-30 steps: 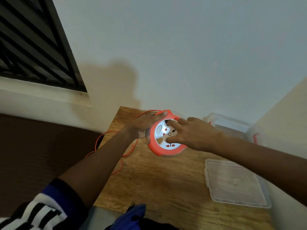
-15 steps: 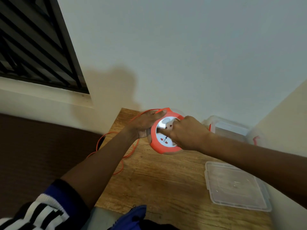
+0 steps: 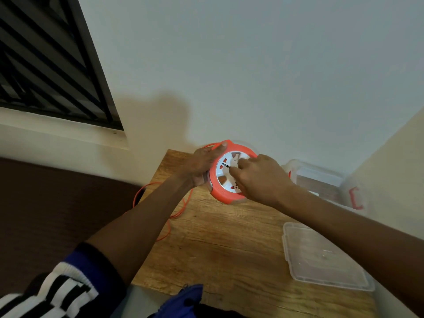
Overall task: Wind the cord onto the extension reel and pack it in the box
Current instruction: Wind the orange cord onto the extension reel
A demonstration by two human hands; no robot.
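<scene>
An orange extension reel point(image 3: 219, 194) with a white socket face stands tilted at the back of the wooden table point(image 3: 218, 249). My left hand point(image 3: 202, 164) grips its left rim, fingers running up along the orange edge. My right hand point(image 3: 259, 180) lies over the white face, fingers curled and fingertips pressed onto the disc. The thin orange cord point(image 3: 150, 185) trails loose from under my left wrist, looping over the table's left edge and down toward the floor. A clear plastic box point(image 3: 319, 173) with a red clasp stands open to the right of the reel.
The box's clear lid point(image 3: 321, 258) lies flat on the table's right side. The wall runs right behind the reel, and a barred window point(image 3: 46, 65) is at the upper left. Blue cloth point(image 3: 183, 299) sits at the near table edge.
My right hand has closed up from spread fingers and shifted over the white face, which has turned. The reel has tipped slightly more upright; my left hand keeps its hold on the rim.
</scene>
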